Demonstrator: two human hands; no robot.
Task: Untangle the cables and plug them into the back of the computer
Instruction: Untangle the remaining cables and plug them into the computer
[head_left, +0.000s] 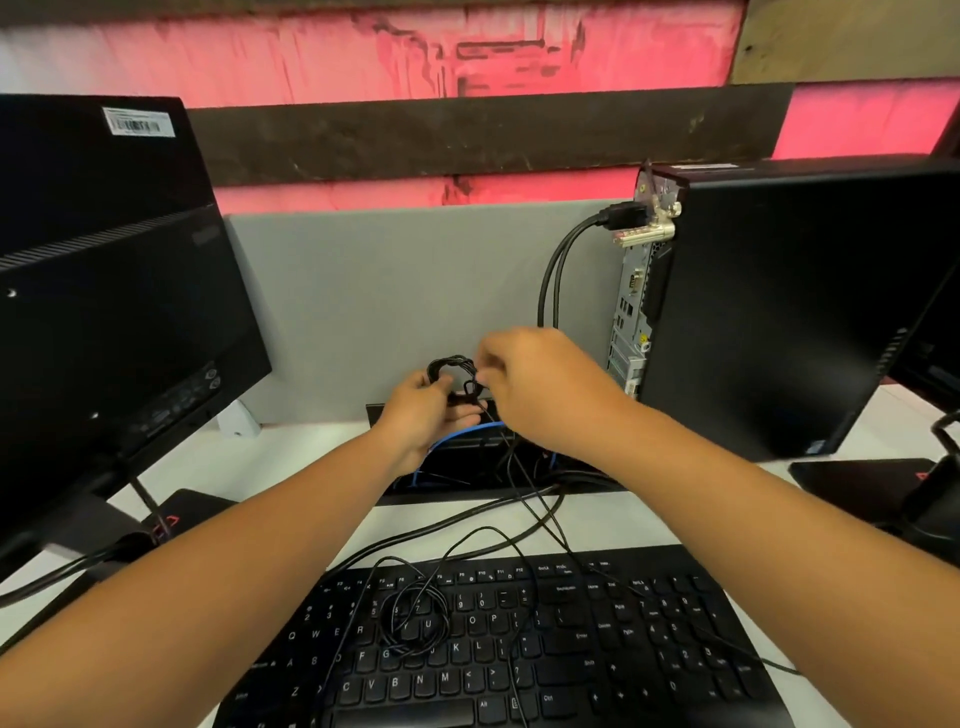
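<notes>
A small coiled bundle of thin black cable (451, 368) is held up in front of the grey partition. My left hand (423, 415) grips the bundle from below. My right hand (540, 387) pinches a strand at the bundle's right side. A thin lead runs from the bundle down to a loose tangle of black cable (415, 616) lying on the black keyboard (571, 649). The black computer tower (779, 312) stands at the right, its rear port panel (631, 312) facing left. Thick black cables (558, 260) are plugged in near the panel's top.
A black monitor (114, 291) seen from behind stands at the left on its stand. A desk cable opening (467, 467) behind the keyboard holds blue and black cables. Another monitor base (883, 483) sits at the far right. The grey partition (389, 291) closes the desk's back.
</notes>
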